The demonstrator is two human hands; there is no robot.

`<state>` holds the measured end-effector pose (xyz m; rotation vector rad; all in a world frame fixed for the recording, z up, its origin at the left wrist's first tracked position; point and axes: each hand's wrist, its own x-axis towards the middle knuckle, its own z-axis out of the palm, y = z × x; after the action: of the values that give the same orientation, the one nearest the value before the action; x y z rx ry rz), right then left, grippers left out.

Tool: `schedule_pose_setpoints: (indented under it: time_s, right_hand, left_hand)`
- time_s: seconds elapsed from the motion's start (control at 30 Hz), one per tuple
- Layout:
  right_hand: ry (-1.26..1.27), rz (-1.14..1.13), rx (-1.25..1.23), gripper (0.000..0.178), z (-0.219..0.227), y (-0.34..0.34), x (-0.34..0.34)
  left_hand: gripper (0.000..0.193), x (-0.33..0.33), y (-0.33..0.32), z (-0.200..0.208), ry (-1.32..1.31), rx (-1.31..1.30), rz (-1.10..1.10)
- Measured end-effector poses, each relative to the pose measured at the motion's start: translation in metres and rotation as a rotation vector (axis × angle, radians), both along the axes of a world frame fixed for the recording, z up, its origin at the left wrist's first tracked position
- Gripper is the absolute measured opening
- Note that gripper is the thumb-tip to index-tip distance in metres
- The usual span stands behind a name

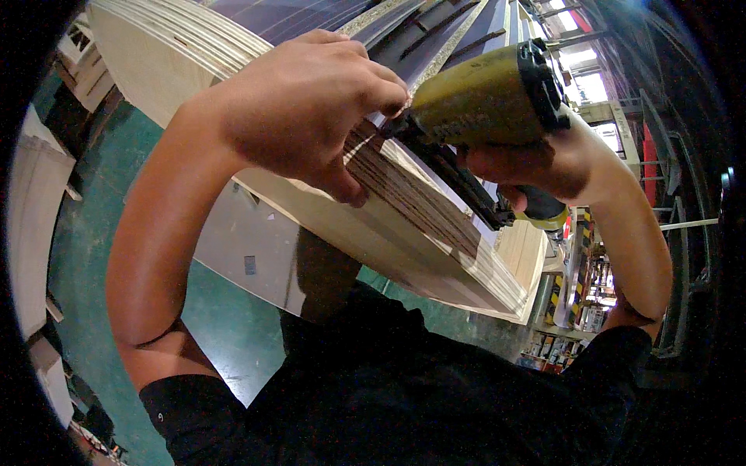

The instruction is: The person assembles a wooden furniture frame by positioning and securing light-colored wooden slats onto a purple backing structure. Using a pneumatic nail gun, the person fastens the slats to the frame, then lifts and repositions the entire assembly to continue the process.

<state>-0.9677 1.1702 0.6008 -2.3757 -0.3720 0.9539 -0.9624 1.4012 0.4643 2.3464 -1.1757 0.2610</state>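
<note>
A yellow-green nail gun (474, 97) with a black end cap is held by its handle in my right hand (536, 167), the fingers wrapped around it. Its black nose points left, close to the fingertips of my left hand. My left hand (303, 109) grips the edge of a dark brown layered board (420, 194), thumb on the near side and fingers over the top. That board lies along a stack of pale plywood panels (388, 241). The left fingertips and the nail gun's nose partly cover the spot between them.
More layered plywood (186, 35) extends to the far left. Dark panels with wooden strips (435, 35) lie beyond my hands. A grey board (249, 256) stands below, over the green floor (101, 225). Pale panels (39, 210) line the left side; shelving (594, 287) stands at right.
</note>
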Motion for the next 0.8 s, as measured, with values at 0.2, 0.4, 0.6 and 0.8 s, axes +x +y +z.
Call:
schedule_pose_setpoints:
  time_s: [0.2, 0.4, 0.6, 0.8]
  right_hand:
    - [-0.01, 0.02, -0.018, 0.038, 0.0, -0.002, -0.001]
    - [0.034, -0.032, -0.007, 0.037, 0.0, -0.006, -0.003]
    - [0.102, 0.019, -0.038, 0.041, 0.012, -0.023, -0.015]
    - [0.056, 0.112, 0.08, 0.039, 0.013, -0.038, -0.022]
  left_hand:
    - [0.077, 0.0, 0.0, -0.003, -0.04, -0.031, -0.015]
    - [0.094, -0.001, -0.002, -0.006, -0.095, -0.01, 0.002]
    - [0.112, 0.003, -0.004, -0.01, -0.062, 0.013, -0.013]
    - [0.109, 0.004, 0.0, -0.003, 0.032, 0.066, -0.055]
